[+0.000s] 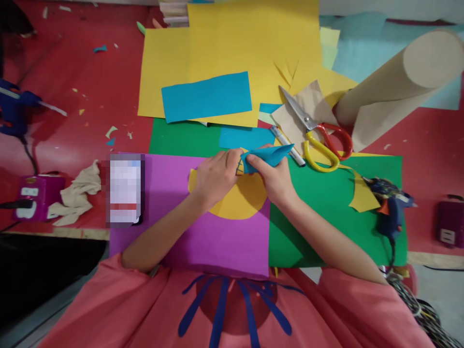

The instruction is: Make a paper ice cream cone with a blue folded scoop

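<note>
Both hands meet over a yellow rounded paper piece (pixel 237 200) on the purple sheet (pixel 217 246). Between them is a small paper piece (pixel 270 157), blue and folded to a point at the right, with a yellow end marked by dark crossed lines. My left hand (pixel 217 176) closes its fingers around the yellow end. My right hand (pixel 273 176) pinches the blue part, thumb on top. Part of the piece is hidden under the fingers. Just beyond my right hand lies a capped marker (pixel 288 146).
Red-and-yellow scissors (pixel 315 133), a blue strip (pixel 206 96) and a brown paper roll (pixel 391 77) lie farther back. A phone (pixel 125 191) sits left, near a purple socket box (pixel 38 198). Glue guns (pixel 393 212) (pixel 14 108) flank the work, with cords trailing.
</note>
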Demonstrator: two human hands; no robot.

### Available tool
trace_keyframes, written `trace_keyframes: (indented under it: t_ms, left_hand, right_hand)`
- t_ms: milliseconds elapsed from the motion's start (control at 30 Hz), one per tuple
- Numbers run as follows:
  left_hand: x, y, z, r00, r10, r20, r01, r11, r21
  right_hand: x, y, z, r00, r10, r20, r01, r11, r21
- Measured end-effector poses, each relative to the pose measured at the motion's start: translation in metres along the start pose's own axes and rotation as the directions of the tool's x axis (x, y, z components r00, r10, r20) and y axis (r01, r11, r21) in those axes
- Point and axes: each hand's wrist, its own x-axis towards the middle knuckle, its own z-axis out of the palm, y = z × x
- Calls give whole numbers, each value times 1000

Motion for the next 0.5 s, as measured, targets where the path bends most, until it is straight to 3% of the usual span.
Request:
trace_keyframes:
  t_ms: [133, 200, 267, 367, 433, 500]
  left_hand:
    - [-3, -2, -1, 999, 21, 38, -16, 991, -130]
    - [-4, -5, -8, 995, 17, 99, 16, 947, -320]
    - [-3, -10, -17, 975, 38, 221, 89, 840, -536]
    - [3, -17, -28, 881, 135, 453, 228, 717, -659]
    - [7, -20, -30, 812, 172, 558, 275, 730, -625]
    - [9, -20, -27, 784, 175, 595, 282, 754, -594]
  right_hand:
    - [2, 2, -11, 998, -49, 36, 51, 997, -63]
    - [4, 0, -22, 985, -115, 127, 128, 987, -98]
    - [6, -4, -32, 945, -191, 267, 229, 966, -121]
    - [7, -11, -43, 847, -257, 465, 355, 925, -136]
    - [7, -13, -45, 796, -267, 543, 398, 907, -137]
    - [6, -14, -46, 777, -273, 568, 417, 898, -138]
